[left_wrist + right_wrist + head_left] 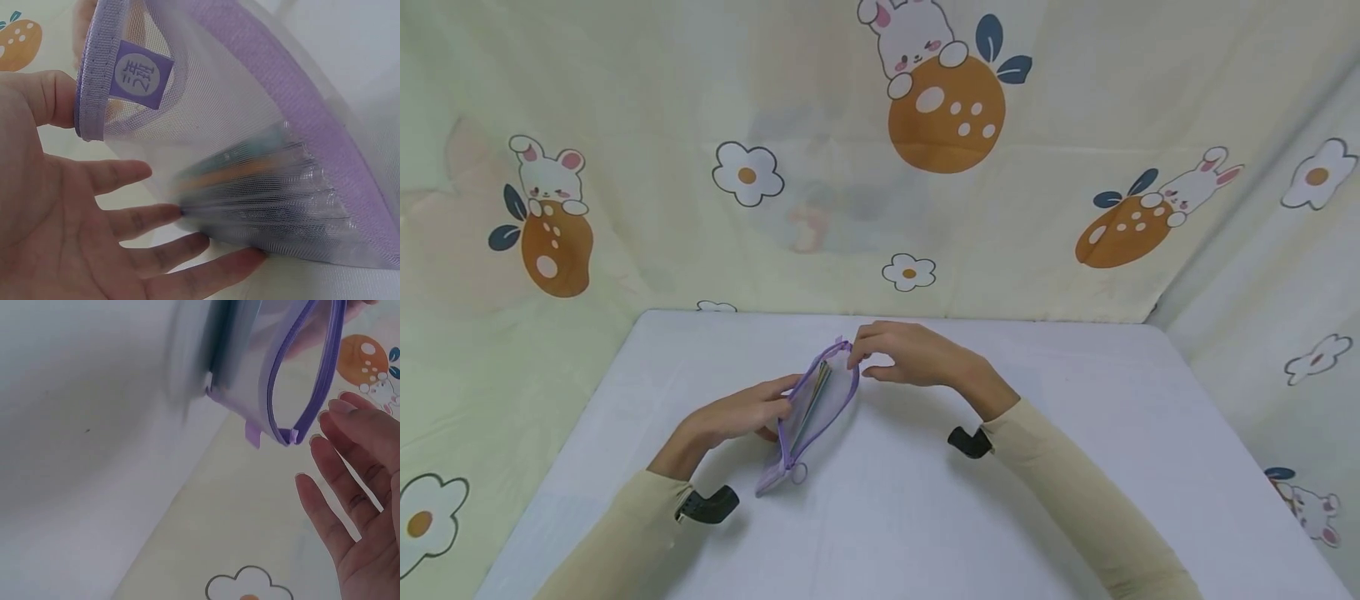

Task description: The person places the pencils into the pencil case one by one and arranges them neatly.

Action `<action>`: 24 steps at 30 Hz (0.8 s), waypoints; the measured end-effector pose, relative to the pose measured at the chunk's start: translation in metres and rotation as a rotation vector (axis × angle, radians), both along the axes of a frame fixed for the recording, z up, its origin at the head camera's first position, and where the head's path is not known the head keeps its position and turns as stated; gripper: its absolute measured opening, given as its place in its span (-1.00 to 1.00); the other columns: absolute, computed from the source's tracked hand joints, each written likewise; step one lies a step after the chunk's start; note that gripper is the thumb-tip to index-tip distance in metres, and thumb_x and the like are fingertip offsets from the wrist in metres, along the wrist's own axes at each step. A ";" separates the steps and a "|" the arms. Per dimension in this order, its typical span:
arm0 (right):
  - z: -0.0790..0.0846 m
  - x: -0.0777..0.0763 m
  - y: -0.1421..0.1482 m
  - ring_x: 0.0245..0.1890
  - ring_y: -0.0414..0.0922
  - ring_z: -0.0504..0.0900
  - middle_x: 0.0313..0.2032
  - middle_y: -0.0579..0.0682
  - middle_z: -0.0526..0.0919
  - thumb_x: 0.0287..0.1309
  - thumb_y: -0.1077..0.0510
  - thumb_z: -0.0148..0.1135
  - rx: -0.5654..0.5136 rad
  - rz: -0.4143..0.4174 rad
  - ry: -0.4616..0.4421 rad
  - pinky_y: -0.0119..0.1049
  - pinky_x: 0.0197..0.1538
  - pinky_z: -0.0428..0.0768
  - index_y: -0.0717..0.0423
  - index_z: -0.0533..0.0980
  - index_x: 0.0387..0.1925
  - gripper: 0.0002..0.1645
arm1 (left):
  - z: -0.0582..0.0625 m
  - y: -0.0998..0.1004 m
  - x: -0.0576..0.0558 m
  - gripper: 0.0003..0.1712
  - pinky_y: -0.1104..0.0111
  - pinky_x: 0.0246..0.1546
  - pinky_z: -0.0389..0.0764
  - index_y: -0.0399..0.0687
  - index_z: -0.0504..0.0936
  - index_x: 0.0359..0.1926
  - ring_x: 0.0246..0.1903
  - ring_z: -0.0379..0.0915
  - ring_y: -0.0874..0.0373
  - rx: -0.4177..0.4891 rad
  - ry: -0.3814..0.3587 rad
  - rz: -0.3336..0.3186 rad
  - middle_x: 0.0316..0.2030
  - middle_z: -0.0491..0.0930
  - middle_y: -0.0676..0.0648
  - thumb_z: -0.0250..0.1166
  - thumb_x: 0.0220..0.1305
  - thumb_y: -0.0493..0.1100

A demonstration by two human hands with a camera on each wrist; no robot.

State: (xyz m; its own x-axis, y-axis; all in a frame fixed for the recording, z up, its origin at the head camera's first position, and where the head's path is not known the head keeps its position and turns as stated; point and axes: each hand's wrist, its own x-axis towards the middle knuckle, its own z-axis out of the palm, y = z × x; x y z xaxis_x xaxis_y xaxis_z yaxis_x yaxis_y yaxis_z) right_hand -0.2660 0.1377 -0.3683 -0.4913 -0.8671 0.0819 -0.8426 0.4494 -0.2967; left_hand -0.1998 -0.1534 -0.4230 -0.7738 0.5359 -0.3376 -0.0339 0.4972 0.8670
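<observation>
A purple-edged mesh zip pouch (855, 385) stands on the white table with its zip mouth spread apart. Several thin items (812, 404) lie inside it, with teal, orange and dark parts showing through the mesh (250, 181); their kind is unclear. My left hand (737, 412) holds the pouch's left side, thumb at the zip rim and fingers spread along the mesh. At the far end of the mouth, my right hand (917, 354) has its fingertips by the rim, fingers extended and pinching nothing. A purple label (142, 74) sits on the rim, and a round zip pull (799, 473) hangs at the near end.
The white table (1000, 517) reaches back to a hanging cream curtain (820, 67) printed with rabbits, orange fruit and flowers. More of this cloth (1285, 275) hangs along the right. Black wrist mounts (709, 505) sit on both sleeves.
</observation>
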 end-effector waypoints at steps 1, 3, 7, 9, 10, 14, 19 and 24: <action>0.000 0.000 0.003 0.02 -0.23 0.57 -0.05 -0.21 0.64 0.30 0.16 0.34 -0.008 -0.006 -0.010 -0.30 0.15 0.57 -0.07 0.68 0.01 -0.74 | 0.000 0.000 0.000 -0.17 -0.09 0.10 0.60 -0.11 -0.03 0.62 0.29 0.28 -0.21 0.000 0.005 0.000 0.54 0.07 -0.27 -0.04 0.37 -0.12; 0.000 0.001 0.010 0.02 -0.22 0.59 -0.05 -0.20 0.64 0.30 0.16 0.33 -0.023 -0.016 -0.028 -0.30 0.15 0.57 -0.08 0.68 0.00 -0.74 | 0.000 0.000 0.001 -0.17 -0.09 0.16 0.56 -0.06 -0.01 0.62 0.31 0.29 -0.18 0.003 0.014 0.003 0.54 0.10 -0.24 -0.04 0.36 -0.13; 0.002 0.005 0.023 0.01 -0.22 0.59 -0.04 -0.23 0.65 0.30 0.15 0.34 -0.056 -0.032 -0.051 -0.28 0.15 0.57 -0.12 0.68 0.00 -0.74 | 0.000 0.003 0.003 -0.17 -0.13 0.35 0.35 0.02 0.03 0.62 0.44 0.18 -0.16 -0.029 0.066 0.005 0.55 0.12 -0.18 -0.01 0.34 -0.13; 0.002 0.006 0.029 0.02 -0.24 0.58 -0.04 -0.25 0.65 0.30 0.13 0.34 -0.065 -0.041 -0.058 -0.27 0.17 0.56 -0.13 0.67 0.00 -0.74 | -0.001 0.005 0.004 -0.16 -0.15 0.42 0.22 0.03 0.05 0.62 0.49 0.08 -0.16 -0.044 0.103 0.001 0.55 0.11 -0.19 0.01 0.32 -0.12; 0.002 0.007 0.032 0.03 -0.26 0.57 -0.03 -0.24 0.65 0.30 0.12 0.34 -0.067 -0.046 -0.059 -0.26 0.17 0.56 -0.14 0.67 0.00 -0.74 | -0.001 0.007 0.005 -0.16 -0.16 0.44 0.16 0.01 0.05 0.61 0.52 0.03 -0.16 -0.051 0.125 -0.007 0.56 0.10 -0.20 0.01 0.32 -0.12; 0.001 0.011 0.042 0.02 -0.29 0.57 -0.04 -0.28 0.65 0.29 0.08 0.36 -0.078 -0.066 -0.063 -0.27 0.17 0.57 -0.17 0.67 0.01 -0.74 | -0.003 0.016 0.007 -0.16 -0.15 0.48 0.04 -0.13 0.05 0.60 0.54 -0.08 -0.18 -0.053 0.212 -0.060 0.55 0.05 -0.27 0.01 0.30 -0.17; 0.000 0.015 0.053 0.02 -0.28 0.58 -0.05 -0.32 0.64 0.29 0.10 0.36 -0.095 -0.083 -0.077 -0.25 0.15 0.58 -0.18 0.66 0.04 -0.71 | -0.004 0.031 0.010 -0.19 -0.12 0.50 0.02 -0.23 0.06 0.58 0.54 -0.10 -0.19 -0.099 0.327 -0.113 0.55 0.05 -0.30 0.01 0.33 -0.21; 0.000 0.017 0.062 0.01 -0.28 0.58 -0.04 -0.32 0.64 0.30 0.09 0.35 -0.097 -0.102 -0.095 -0.23 0.13 0.60 -0.17 0.65 0.06 -0.70 | -0.006 0.042 0.014 -0.19 -0.15 0.50 0.01 -0.25 0.06 0.57 0.54 -0.11 -0.23 -0.168 0.375 -0.123 0.55 0.06 -0.30 0.04 0.36 -0.17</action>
